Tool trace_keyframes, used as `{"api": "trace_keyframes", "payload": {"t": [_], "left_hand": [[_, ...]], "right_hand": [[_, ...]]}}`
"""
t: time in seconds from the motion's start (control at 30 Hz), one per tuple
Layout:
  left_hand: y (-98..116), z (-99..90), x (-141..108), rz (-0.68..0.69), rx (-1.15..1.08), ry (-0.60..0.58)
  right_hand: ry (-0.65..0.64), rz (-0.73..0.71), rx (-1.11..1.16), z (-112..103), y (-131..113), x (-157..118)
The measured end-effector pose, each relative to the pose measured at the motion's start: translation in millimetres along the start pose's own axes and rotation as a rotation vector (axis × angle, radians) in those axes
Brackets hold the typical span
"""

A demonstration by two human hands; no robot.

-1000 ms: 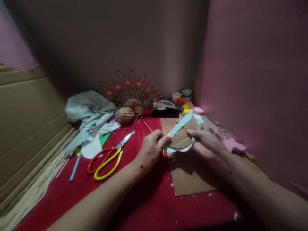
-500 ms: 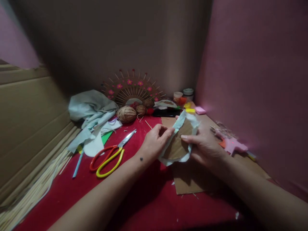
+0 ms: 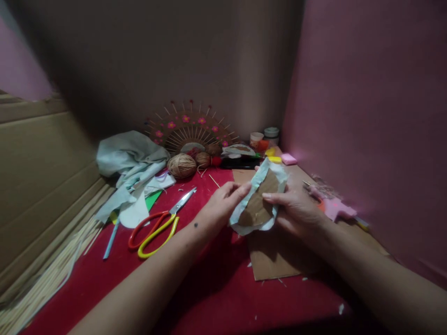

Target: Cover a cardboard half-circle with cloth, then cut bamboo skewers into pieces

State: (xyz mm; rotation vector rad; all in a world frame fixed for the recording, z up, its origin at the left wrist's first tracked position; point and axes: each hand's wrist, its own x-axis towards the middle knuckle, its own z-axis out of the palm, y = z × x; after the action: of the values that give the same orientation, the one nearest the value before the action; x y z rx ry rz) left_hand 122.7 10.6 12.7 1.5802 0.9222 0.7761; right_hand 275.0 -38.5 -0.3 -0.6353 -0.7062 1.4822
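Between my hands, above the table, is a rounded cardboard piece [image 3: 260, 204] with pale blue-white fabric [image 3: 240, 214] folded over its edge. My right hand [image 3: 296, 207] grips it from the right, thumb pressed on the bare cardboard and fingers behind. On the left rim, my left hand [image 3: 223, 202] pinches the folded fabric between thumb and fingers; its fingertips are partly hidden. Scissors [image 3: 162, 228] with one red and one yellow handle lie left of my left hand, blades a little apart. A flat cardboard sheet [image 3: 270, 260] rests below the held piece.
Light fabric [image 3: 129, 151] is heaped at the back left, near balls of twine [image 3: 182, 166]. A flower-decorated stick fan [image 3: 192, 123] stands behind. Thin sticks [image 3: 59, 279] line the left side. A pink star-shaped piece [image 3: 337, 209] lies right, beside the pink wall. Small jars [image 3: 271, 136] stand at the back.
My left hand has slid slightly along the left rim, its fingers now flatter against the folded fabric. The right hand keeps its hold. The whole view has shifted a little.
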Motion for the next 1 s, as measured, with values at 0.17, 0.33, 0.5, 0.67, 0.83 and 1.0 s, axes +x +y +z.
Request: {"api": "trace_keyframes", "payload": {"t": [0.17,0.33,0.5,0.67,0.83,1.0], "left_hand": [[-6.2,0.2,4.5,-0.050,0.017,0.036],[-6.1,-5.7,1.3,-0.036,-0.110,-0.202],[-5.4,-24.5,3.6,-0.130,-0.146,-0.356],[-5.7,-32.8,5.0,-0.207,-0.130,-0.449],[-3.6,-32.3,4.0,-0.241,-0.046,-0.398],[-2.0,-26.6,3.0,-0.235,-0.011,-0.289]], "right_hand": [[-0.041,0.036,-0.017,1.1,1.7,-1.0],[0.070,0.032,0.016,-3.4,-7.1,2.7],[0.122,0.030,0.050,-7.5,-14.4,5.8],[0.164,0.041,0.098,-6.6,-17.2,6.1],[0.162,-0.010,0.070,-8.3,-17.2,7.7],[0.147,-0.040,0.044,-13.6,-16.8,10.7]]}}
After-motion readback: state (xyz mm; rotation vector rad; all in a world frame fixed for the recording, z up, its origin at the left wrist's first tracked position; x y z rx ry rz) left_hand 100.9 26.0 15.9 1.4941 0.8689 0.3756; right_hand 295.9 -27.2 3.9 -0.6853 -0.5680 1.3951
